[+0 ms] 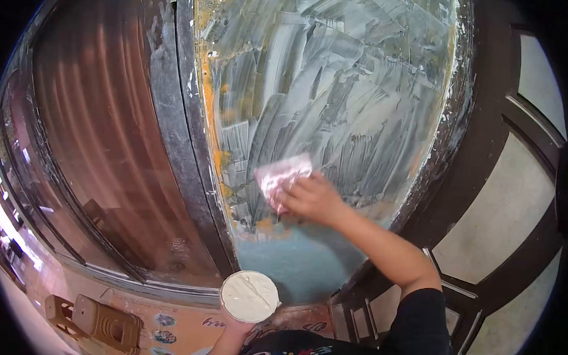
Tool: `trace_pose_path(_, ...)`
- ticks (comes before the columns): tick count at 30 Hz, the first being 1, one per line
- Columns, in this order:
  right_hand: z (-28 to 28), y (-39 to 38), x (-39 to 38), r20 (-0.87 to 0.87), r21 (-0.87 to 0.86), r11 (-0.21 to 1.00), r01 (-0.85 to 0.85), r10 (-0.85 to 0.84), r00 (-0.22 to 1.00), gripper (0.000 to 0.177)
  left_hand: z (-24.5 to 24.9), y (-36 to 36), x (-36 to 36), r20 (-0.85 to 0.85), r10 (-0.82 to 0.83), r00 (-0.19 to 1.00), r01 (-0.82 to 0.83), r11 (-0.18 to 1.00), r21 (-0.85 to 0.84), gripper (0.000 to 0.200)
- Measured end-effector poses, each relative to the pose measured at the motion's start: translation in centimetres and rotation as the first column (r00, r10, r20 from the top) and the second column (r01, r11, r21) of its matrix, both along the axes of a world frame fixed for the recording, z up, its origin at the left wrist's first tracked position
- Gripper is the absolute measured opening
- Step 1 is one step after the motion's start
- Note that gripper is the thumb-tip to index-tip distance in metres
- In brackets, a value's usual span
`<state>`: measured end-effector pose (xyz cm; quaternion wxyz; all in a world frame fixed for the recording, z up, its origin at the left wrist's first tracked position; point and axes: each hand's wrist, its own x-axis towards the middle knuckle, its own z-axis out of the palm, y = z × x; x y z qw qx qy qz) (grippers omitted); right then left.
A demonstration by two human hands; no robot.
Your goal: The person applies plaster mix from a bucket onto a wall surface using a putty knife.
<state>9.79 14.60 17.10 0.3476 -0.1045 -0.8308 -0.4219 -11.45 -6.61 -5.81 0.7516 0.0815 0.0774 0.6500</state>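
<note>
My right hand (311, 198) grips a flat pink putty spreader (283, 172), smeared with white paste and slightly blurred. The spreader is at the lower middle of a tall wall panel (337, 98), which is streaked with white and grey filler. Below the streaks, a smooth blue-green strip (297, 256) of the panel shows. Low in the view, my left hand (236, 328) holds up a round tub of white putty (250, 296) from beneath. The tub partly hides that hand's fingers.
A dark frame post (188, 130) edges the panel on the left, beside glass with a brown curtain (104, 127) behind it. Dark wood with pale insets (502, 204) borders the right. A brown plastic stool (107, 321) and printed orange sheet (188, 337) lie lower left.
</note>
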Motion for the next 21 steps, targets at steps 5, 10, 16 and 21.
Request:
trace_pose_path(5, 1.0, -3.1, 0.0, 0.160, -0.059, 0.997, -0.045, 0.053, 0.986, 0.019, -0.2, -0.3, -1.9, 0.123, -0.033, 0.992, 0.035, 0.999, -0.010, 0.078)
trace_pose_path(10, 20.2, -1.9, 3.6, -0.337, 0.328, 0.929, 0.173, -0.056, 0.940, 0.025, -0.7, 0.2, -2.5, -0.033, -0.002, 0.999, 0.003, 1.000, 0.017, 0.080)
trace_pose_path(16, 14.7, 2.7, 4.3, -0.351, 0.166, 0.933, 0.321, -0.248, 0.903, 0.027, -1.1, 1.1, -3.0, -0.070, 0.023, 0.997, -0.019, 0.999, 0.049, 0.074)
trace_pose_path(21, -3.5, -2.0, 3.5, 0.065, 0.034, 0.979, 0.200, -0.201, 0.977, 0.024, -1.9, 0.4, -4.0, 0.040, 0.021, 0.999, -0.020, 1.000, -0.011, 0.073)
